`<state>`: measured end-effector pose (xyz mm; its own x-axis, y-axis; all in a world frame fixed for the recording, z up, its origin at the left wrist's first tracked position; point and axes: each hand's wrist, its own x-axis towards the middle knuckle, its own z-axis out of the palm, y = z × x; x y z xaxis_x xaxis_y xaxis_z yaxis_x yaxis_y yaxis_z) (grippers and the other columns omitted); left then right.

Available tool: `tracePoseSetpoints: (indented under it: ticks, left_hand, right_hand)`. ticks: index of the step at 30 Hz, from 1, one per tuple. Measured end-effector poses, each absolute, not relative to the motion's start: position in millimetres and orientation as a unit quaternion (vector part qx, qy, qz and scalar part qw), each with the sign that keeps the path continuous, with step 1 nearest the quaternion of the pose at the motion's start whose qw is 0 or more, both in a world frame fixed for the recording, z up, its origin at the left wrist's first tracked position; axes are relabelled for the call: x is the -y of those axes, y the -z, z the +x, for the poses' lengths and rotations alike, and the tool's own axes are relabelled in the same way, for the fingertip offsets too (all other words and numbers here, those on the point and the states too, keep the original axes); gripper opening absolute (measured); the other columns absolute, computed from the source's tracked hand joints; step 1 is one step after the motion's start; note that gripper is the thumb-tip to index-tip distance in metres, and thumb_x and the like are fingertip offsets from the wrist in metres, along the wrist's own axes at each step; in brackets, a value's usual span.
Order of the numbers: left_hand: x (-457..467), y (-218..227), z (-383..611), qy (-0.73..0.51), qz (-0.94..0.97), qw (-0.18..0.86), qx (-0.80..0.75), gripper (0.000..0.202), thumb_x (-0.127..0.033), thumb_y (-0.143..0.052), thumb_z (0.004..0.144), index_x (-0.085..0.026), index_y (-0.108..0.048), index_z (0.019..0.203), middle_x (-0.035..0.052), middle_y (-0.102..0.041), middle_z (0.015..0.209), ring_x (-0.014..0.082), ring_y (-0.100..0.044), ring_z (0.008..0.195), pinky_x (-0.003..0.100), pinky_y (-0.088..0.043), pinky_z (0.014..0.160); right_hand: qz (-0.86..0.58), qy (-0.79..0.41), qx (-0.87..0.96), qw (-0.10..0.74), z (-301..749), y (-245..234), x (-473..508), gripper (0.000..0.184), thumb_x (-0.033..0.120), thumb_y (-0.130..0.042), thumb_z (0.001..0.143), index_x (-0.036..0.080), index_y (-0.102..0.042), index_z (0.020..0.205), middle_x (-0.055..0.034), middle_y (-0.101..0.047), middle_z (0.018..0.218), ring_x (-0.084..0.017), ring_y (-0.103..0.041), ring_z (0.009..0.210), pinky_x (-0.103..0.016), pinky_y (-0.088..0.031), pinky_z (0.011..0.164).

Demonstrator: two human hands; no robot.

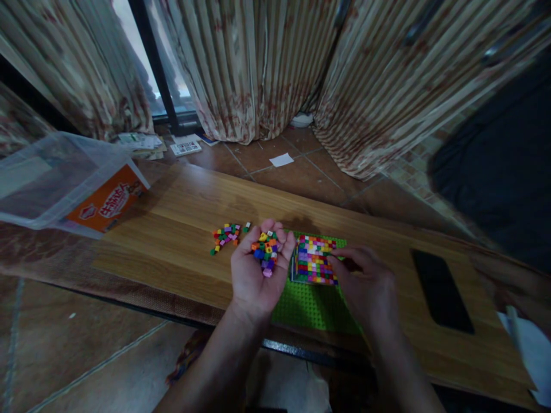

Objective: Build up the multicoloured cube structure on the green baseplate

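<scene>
My left hand (253, 275) is palm up and cupped, holding a heap of small coloured bricks (267, 250). A green baseplate (310, 307) lies on the wooden table just right of it, with a multicoloured block of bricks (315, 259) built on its far part. At the right edge of that block rests my right hand (365, 284), fingers curled, fingertips touching or very close to the bricks. Whether it pinches a brick cannot be seen. A loose pile of coloured bricks (226, 236) lies on the table left of my left hand.
A clear plastic box (51, 178) with an orange label lies tipped at the table's left end. A black phone (441, 289) lies flat on the right. White paper (531, 350) sits at the far right edge. Curtains and a tiled floor lie beyond the table.
</scene>
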<state>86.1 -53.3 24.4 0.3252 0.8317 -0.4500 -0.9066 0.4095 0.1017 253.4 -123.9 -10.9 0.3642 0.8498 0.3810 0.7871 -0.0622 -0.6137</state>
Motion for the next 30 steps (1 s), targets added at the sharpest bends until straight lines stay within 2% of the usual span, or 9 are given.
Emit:
tracePoseSetpoints:
  ticks: [9,16,22,30]
  left_hand:
    - [51.9,-24.9,87.3,-0.535,-0.084,0.808,-0.231,0.03,-0.019,-0.044,0.093,-0.012,-0.066,0.074,0.0043,-0.065,0.074,0.0085,-0.063,0.066,0.027,-0.057,0.079]
    - [52.9,-25.4,86.7,-0.533,-0.082,0.808,-0.238,0.029,-0.019,-0.045,0.093,-0.012,-0.066,0.074,0.0041,-0.064,0.075,0.0082,-0.061,0.066,0.028,-0.055,0.084]
    - [52.7,-25.9,86.4,-0.536,-0.082,0.806,-0.236,0.031,-0.02,-0.043,0.094,-0.012,-0.066,0.074,0.0045,-0.064,0.075,0.0085,-0.062,0.066,0.026,-0.056,0.079]
    - [51.6,-26.3,87.2,-0.539,-0.085,0.803,-0.239,0.03,-0.018,-0.045,0.093,-0.012,-0.066,0.073,0.0043,-0.065,0.074,0.0085,-0.062,0.066,0.028,-0.057,0.078]
  right_hand:
    - [-0.705,-0.018,0.602,0.374,257.6,10.9,123.8,0.018,0.032,-0.06,0.089,0.022,-0.075,0.086,-0.0045,-0.07,0.091,-0.018,-0.067,0.079,-0.032,-0.055,0.072]
    - [-0.706,-0.012,0.578,0.409,253.6,12.3,121.4,0.014,0.029,-0.062,0.087,0.021,-0.072,0.081,-0.0034,-0.069,0.085,-0.016,-0.065,0.071,-0.03,-0.054,0.066]
    - [-0.697,0.015,0.605,0.384,253.9,11.5,122.3,0.016,0.027,-0.06,0.089,0.021,-0.072,0.081,-0.0037,-0.07,0.085,-0.017,-0.067,0.075,-0.031,-0.055,0.072]
    - [-0.687,0.043,0.627,0.364,252.6,11.9,128.5,0.02,0.027,-0.056,0.092,0.023,-0.075,0.089,-0.005,-0.07,0.092,-0.018,-0.068,0.082,-0.032,-0.057,0.077]
